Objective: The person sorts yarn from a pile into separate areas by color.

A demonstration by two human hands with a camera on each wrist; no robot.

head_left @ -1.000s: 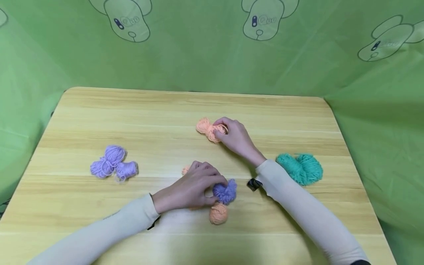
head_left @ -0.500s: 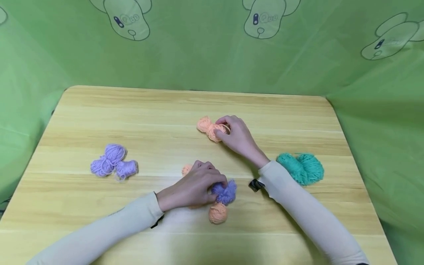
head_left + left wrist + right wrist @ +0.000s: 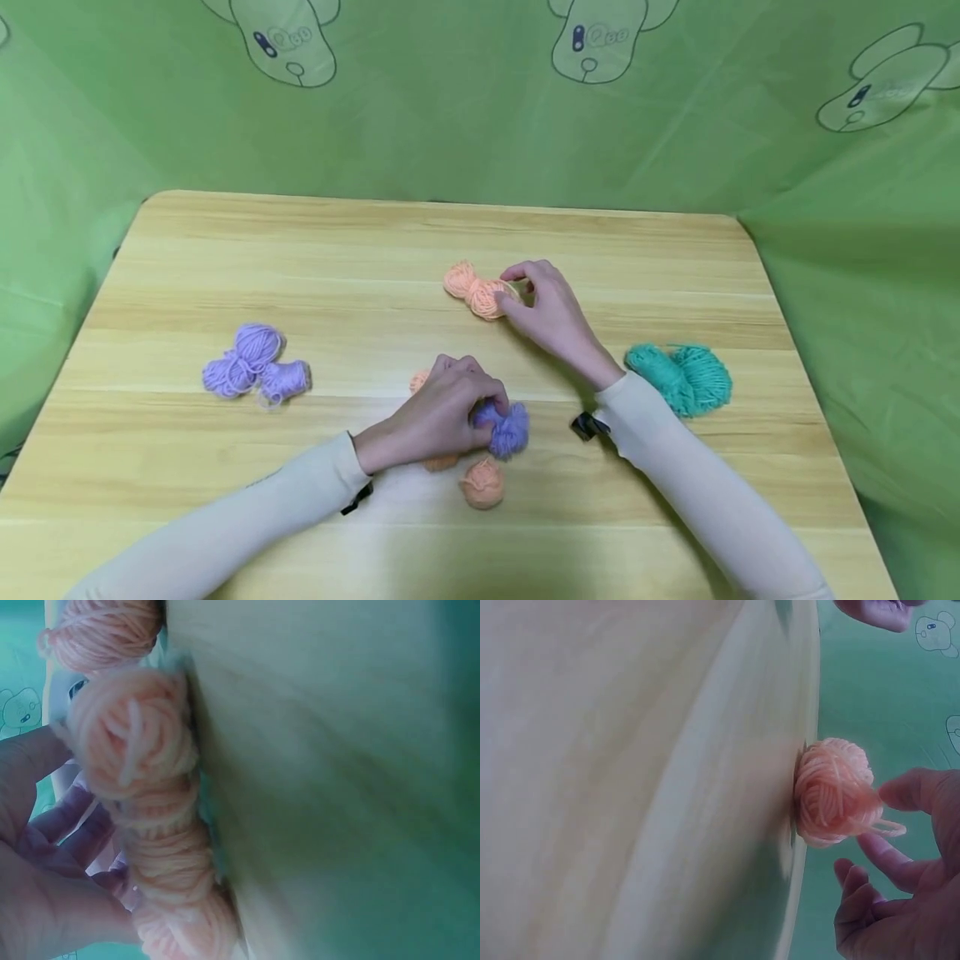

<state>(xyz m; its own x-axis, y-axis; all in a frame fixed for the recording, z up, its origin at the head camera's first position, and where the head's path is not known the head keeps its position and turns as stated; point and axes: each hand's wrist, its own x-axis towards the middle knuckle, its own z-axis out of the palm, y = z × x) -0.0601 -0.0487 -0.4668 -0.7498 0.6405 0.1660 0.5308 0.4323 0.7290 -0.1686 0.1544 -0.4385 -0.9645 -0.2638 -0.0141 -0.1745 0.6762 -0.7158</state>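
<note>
My left hand (image 3: pixel 446 412) pinches a blue-violet yarn ball (image 3: pixel 510 432) between thumb and fingers above the table's middle. Peach yarn (image 3: pixel 420 381) shows behind that hand, more peach yarn (image 3: pixel 441 462) under it, and a round peach ball (image 3: pixel 482 483) lies in front. Most of this peach yarn is hidden in the head view; the left wrist view shows peach balls (image 3: pixel 135 735) lined up beside the fingers. My right hand (image 3: pixel 555 321) is at the right end of a peach yarn pair (image 3: pixel 480 292), fingers spread loosely, thumb at the yarn. A loose loop sticks out there (image 3: pixel 889 827).
Lilac yarn balls (image 3: pixel 255 367) sit together on the left of the wooden table (image 3: pixel 337 250). Two teal yarn balls (image 3: pixel 682 379) lie at the right, beside the right forearm. A green cloth (image 3: pixel 450 125) hangs behind the table.
My right hand has eased back to the right from the peach pair, its fingers loosening. The left hand has shifted slightly left with the blue-violet ball, and the front peach ball moved left too.
</note>
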